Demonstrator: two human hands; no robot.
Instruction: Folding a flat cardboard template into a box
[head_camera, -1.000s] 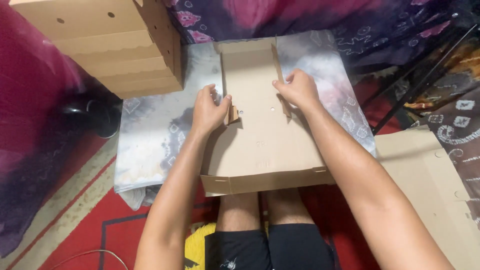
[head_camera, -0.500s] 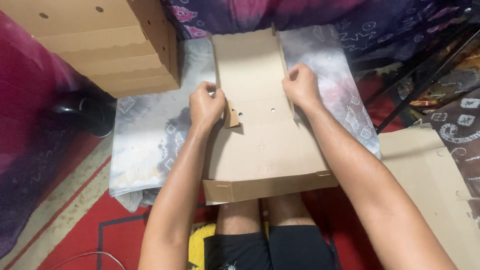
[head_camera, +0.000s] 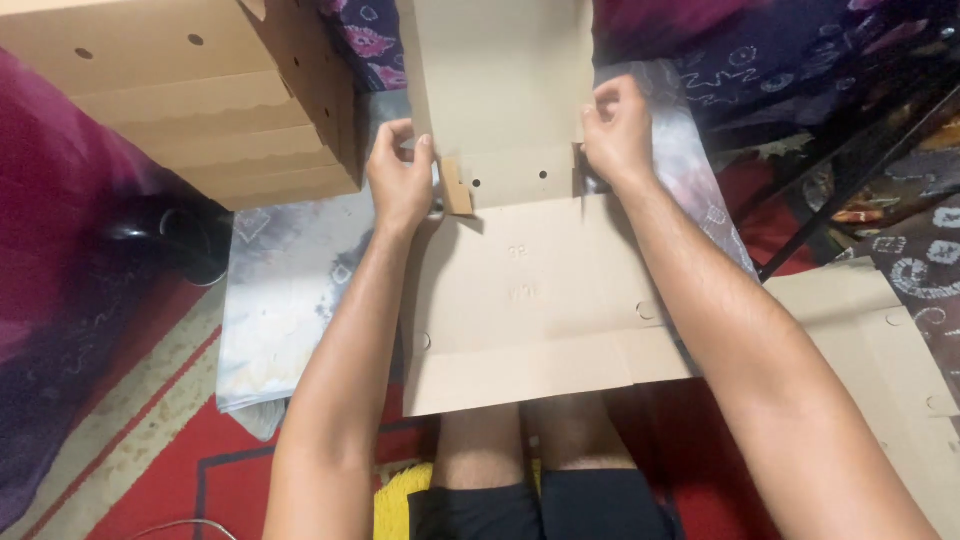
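A flat brown cardboard box blank (head_camera: 530, 290) lies over a pale grey cloth (head_camera: 290, 290) in front of me. Its far panel (head_camera: 500, 70) stands raised, almost upright. My left hand (head_camera: 400, 180) pinches the left edge at the fold, beside a small bent cardboard tab (head_camera: 456, 186). My right hand (head_camera: 617, 130) grips the right edge at the same fold. The near flap (head_camera: 520, 375) lies flat above my knees.
A stack of folded brown cardboard boxes (head_camera: 190, 100) stands at the upper left. More flat cardboard (head_camera: 880, 350) lies at the right. A black metal frame (head_camera: 850, 190) slants at the right. Red mat (head_camera: 160, 480) lies underneath, patterned fabric behind.
The far panel has been lifted from lying flat to nearly upright. Both hands have moved farther from me along the edges to the fold line.
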